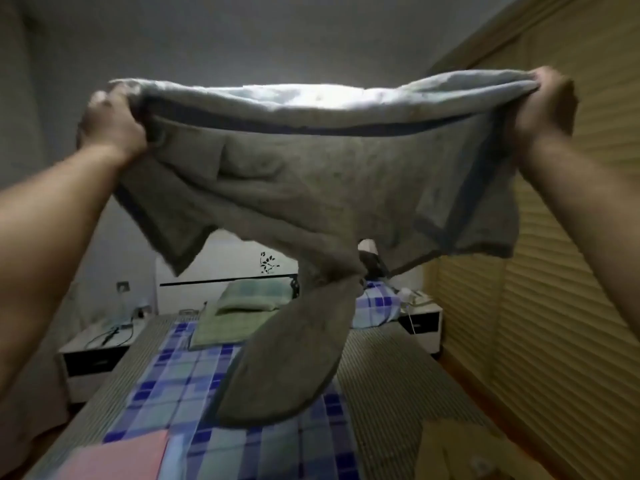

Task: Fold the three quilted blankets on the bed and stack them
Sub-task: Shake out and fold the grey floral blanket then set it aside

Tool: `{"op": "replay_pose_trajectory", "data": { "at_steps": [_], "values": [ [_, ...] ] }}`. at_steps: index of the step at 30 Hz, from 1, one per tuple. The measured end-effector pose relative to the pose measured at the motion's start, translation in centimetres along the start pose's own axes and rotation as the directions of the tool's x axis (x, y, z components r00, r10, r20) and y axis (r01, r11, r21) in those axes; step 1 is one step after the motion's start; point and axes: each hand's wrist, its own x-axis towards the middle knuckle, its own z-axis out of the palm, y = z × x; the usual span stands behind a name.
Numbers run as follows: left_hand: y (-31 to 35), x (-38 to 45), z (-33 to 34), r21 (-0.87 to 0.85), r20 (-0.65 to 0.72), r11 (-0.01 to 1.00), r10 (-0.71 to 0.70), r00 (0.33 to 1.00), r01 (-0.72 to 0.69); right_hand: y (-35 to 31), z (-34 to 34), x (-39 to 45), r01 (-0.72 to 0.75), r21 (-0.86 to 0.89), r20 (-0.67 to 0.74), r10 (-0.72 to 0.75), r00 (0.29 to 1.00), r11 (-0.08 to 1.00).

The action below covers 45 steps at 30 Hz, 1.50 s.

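I hold a grey-brown quilted blanket (311, 181) with a dark border up in the air, stretched wide in front of me. My left hand (110, 126) grips its upper left edge, fingers curled round the bunched fabric. At the upper right edge my right hand (543, 105) grips it the same way. The blanket sags in the middle and one long end hangs down to the bed (166, 386). A pink blanket (117, 455) lies flat at the bed's near left corner. A light blue one (176, 452) shows beside it.
The bed carries a blue checked sheet over a striped mat, with a green pillow (249, 299) at the head. White nightstands (93, 355) stand on both sides. A slatted wooden wardrobe (561, 271) runs along the right wall. A cardboard piece (460, 448) lies at the near right.
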Motion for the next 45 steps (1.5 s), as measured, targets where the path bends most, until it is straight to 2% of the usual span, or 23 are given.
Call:
{"op": "replay_pose_trajectory", "data": {
  "at_steps": [5,7,10,12,14,16,18,20,21,23,25,26,27,29,30,31,33,34,35,37,42,43,45],
  "values": [
    [-5.7,-5.5,2.0,0.036,0.194,0.991,-0.134,0.972,0.129,0.0,1.1,-9.8,0.085,0.29,0.233,-0.156,0.96,0.953],
    [-6.6,-10.4,2.3,-0.041,0.385,0.987,-0.127,0.914,0.154,-0.6,1.6,-14.5,0.026,0.367,0.379,-0.175,0.909,0.93],
    [-8.2,-21.4,2.5,-0.178,0.71,0.892,-0.176,0.682,0.415,0.9,3.1,-22.3,-0.212,0.316,0.734,-0.097,0.672,0.925],
    [-8.4,-29.9,1.9,-0.219,0.77,0.789,-0.222,0.598,0.575,3.2,5.2,-28.2,-0.239,0.115,0.86,0.023,0.51,0.964],
    [-7.7,-39.4,0.9,-0.268,0.858,0.564,-0.229,0.46,0.781,6.0,8.1,-34.7,-0.288,-0.085,0.883,0.206,0.422,0.954],
    [-5.0,-48.4,-1.3,-0.167,0.978,0.169,-0.098,0.185,0.971,7.6,11.0,-41.0,-0.351,-0.242,0.87,0.362,0.334,0.905],
    [-3.7,-54.1,-2.1,-0.077,0.996,-0.08,-0.043,0.074,0.994,7.9,13.8,-46.2,-0.32,-0.325,0.879,0.409,0.246,0.89],
    [-3.7,-57.5,-1.2,-0.145,0.973,-0.122,-0.196,0.12,0.982,6.7,15.4,-50.1,-0.293,-0.373,0.884,0.433,0.173,0.88],
    [-3.6,-57.9,-0.7,-0.203,0.935,-0.026,-0.303,0.186,0.979,6.3,15.9,-51.4,-0.311,-0.366,0.894,0.424,0.144,0.877],
    [-4.6,-57.9,-0.3,-0.256,0.819,0.065,-0.516,0.253,0.964,5.3,16.3,-53.4,-0.519,-0.282,0.946,0.326,-0.007,0.807],
    [-6.1,-56.8,-1.1,-0.342,0.701,0.07,-0.646,0.303,0.937,5.8,15.2,-54.4,-0.762,-0.179,0.984,0.108,-0.144,0.622],
    [-6.9,-56.1,-1.8,-0.39,0.671,0.045,-0.67,0.317,0.92,6.9,14.2,-54.6,-0.796,-0.156,0.988,0.081,-0.134,0.585],
    [-7.2,-55.2,-2.9,-0.439,0.67,-0.018,-0.672,0.314,0.898,9.1,13.1,-55.2,-0.797,-0.129,0.989,0.134,-0.062,0.59],
    [-7.4,-53.6,-4.9,-0.508,0.669,-0.082,-0.664,0.333,0.857,14.4,10.5,-57.4,-0.757,-0.189,0.894,0.429,0.131,0.626],
    [-7.3,-53.0,-5.8,-0.528,0.671,-0.098,-0.658,0.343,0.843,17.1,8.9,-58.8,-0.782,-0.296,0.803,0.586,0.108,0.549],
    [-7.1,-52.3,-6.5,-0.531,0.679,-0.124,-0.655,0.333,0.838,19.2,7.5,-60.3,-0.825,-0.417,0.71,0.704,-0.033,0.381],
    [-6.0,-51.0,-7.6,-0.513,0.718,-0.181,-0.626,0.303,0.839,21.4,6.0,-63.1,-0.809,-0.578,0.577,0.65,-0.494,-0.102],
    [-5.2,-50.2,-8.0,-0.499,0.74,-0.204,-0.607,0.292,0.842,21.7,6.1,-64.1,-0.753,-0.583,0.562,0.518,-0.645,-0.306],
    [-4.3,-49.5,-8.6,-0.487,0.757,-0.213,-0.587,0.287,0.847,22.0,6.9,-65.0,-0.706,-0.544,0.584,0.4,-0.706,-0.453],
    [-3.4,-48.3,-9.7,-0.479,0.776,-0.213,-0.557,0.297,0.852,22.2,9.0,-65.9,-0.662,-0.42,0.664,0.287,-0.69,-0.621],
    [-5.2,-47.4,-14.6,-0.413,0.768,-0.176,-0.594,0.238,0.893,24.2,12.2,-64.9,-0.745,-0.258,0.59,0.51,-0.626,-0.615],
    [-6.4,-47.5,-15.4,-0.408,0.694,-0.089,-0.677,0.245,0.909,25.0,12.6,-64.2,-0.768,-0.226,0.555,0.569,-0.608,-0.6],
    [-10.0,-47.8,-16.3,-0.281,0.349,0.264,-0.868,0.354,0.923,25.0,13.4,-61.7,-0.864,-0.144,0.516,0.708,-0.482,-0.483]
  ]
}}
